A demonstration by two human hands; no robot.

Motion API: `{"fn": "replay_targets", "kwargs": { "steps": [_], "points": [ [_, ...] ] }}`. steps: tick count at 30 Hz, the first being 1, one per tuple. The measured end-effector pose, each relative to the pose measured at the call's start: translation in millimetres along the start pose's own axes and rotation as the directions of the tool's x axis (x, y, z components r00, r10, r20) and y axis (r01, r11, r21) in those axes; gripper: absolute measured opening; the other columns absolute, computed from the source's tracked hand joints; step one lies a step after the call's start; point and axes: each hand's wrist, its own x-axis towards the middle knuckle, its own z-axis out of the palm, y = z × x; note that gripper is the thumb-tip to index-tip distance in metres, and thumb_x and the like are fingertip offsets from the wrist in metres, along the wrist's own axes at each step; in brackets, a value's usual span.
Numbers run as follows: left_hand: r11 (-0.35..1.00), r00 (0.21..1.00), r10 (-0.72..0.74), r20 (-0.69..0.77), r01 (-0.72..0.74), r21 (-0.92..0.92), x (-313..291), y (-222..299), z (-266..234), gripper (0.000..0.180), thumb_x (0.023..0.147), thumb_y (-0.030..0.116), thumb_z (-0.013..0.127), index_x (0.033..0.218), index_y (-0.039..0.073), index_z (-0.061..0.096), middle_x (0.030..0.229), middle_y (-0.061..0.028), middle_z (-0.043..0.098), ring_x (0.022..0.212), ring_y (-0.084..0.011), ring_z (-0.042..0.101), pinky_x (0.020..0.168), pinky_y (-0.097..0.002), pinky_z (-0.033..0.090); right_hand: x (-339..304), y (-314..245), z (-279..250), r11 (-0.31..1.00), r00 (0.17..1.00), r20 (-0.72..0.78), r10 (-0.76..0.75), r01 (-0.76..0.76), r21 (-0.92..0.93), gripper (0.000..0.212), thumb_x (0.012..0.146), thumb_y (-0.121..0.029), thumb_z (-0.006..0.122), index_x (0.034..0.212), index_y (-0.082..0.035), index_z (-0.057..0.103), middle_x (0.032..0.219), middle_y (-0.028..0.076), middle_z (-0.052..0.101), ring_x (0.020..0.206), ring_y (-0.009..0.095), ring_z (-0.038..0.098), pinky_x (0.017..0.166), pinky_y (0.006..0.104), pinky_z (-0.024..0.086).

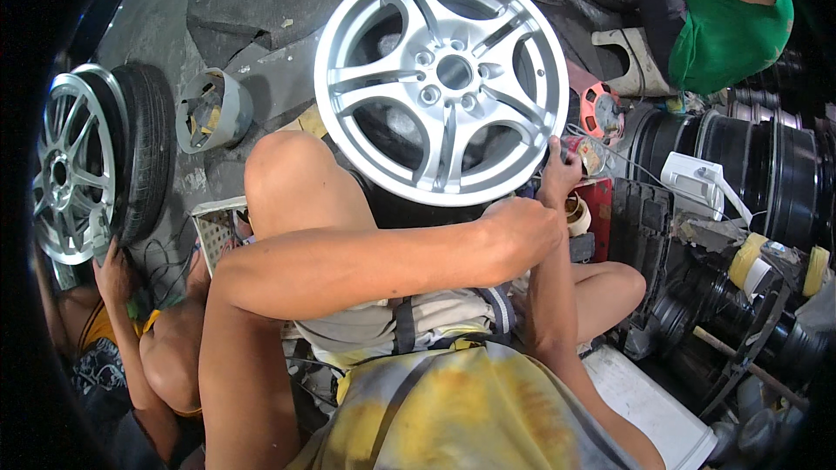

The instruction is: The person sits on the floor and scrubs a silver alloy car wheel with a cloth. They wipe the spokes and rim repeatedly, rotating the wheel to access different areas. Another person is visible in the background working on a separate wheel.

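A silver alloy wheel rim (455, 113) with split spokes lies face up in front of my knees. My right hand (560, 172) is at its lower right edge, with the fingers curled and one fingertip against the lip. Crossing over my right wrist is my left forearm. My left hand (522, 235) is closed in a fist there, its fingers turned away, so anything inside is hidden. Below the rim, its support is mostly covered by my knee and arm.
At left, another person's hand (111, 274) touches a second silver wheel (74, 170) beside a tire (146, 152). A grey bucket (218, 113) stands nearby. Someone in a green shirt (727, 30) sits far right. Black rims (740, 174), a red reel (596, 109) and cans (576, 213) crowd my right.
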Motion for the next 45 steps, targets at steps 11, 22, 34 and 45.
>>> {"fn": "replay_targets", "kwargs": {
  "steps": [11,22,34,45],
  "points": [
    [1.000,0.998,0.018,0.057,-0.017,-0.019,5,2,6,0.008,0.070,0.000,0.066,0.076,-0.002,0.072,0.079,-0.0198,0.070,0.078,-0.0330,0.072,0.069,-0.0387,0.058,35,-8,6,0.998,1.000,-0.020,-0.020,0.021,0.054,0.046,0.078,-0.037,0.080,0.080,0.004,0.059,0.079,0.012,0.064,0.072,0.023,0.056,0.073,0.0365,0.047],
    [1.000,0.998,0.002,0.067,-0.001,-0.008,2,0,14,0.009,0.068,0.000,0.067,0.075,-0.001,0.073,0.076,-0.0193,0.070,0.074,-0.0326,0.072,0.066,-0.0387,0.058,22,-33,7,0.995,0.994,-0.050,-0.100,0.100,-0.001,0.042,0.080,-0.033,0.080,0.074,0.003,0.059,0.069,0.010,0.061,0.066,0.019,0.054,0.066,0.0368,0.047],
    [1.000,0.998,-0.024,0.054,0.024,0.010,1,1,4,0.009,0.066,0.000,0.068,0.074,0.000,0.073,0.075,-0.0176,0.070,0.076,-0.0309,0.072,0.067,-0.0375,0.059,39,-9,-15,0.987,0.972,0.183,-0.148,0.157,-0.035,0.039,0.081,-0.030,0.080,0.070,0.000,0.058,0.066,0.004,0.057,0.063,0.012,0.048,0.060,0.0330,0.043],
    [0.996,0.982,-0.082,0.169,0.077,0.038,2,3,-4,0.012,0.073,0.004,0.070,0.084,0.004,0.075,0.088,-0.0157,0.073,0.086,-0.0288,0.073,0.073,-0.0368,0.060,56,-32,-4,0.990,0.971,0.237,-0.041,0.006,0.144,0.044,0.080,-0.031,0.080,0.067,0.000,0.053,0.065,0.002,0.052,0.064,0.013,0.045,0.062,0.0324,0.043]
  ]
}}
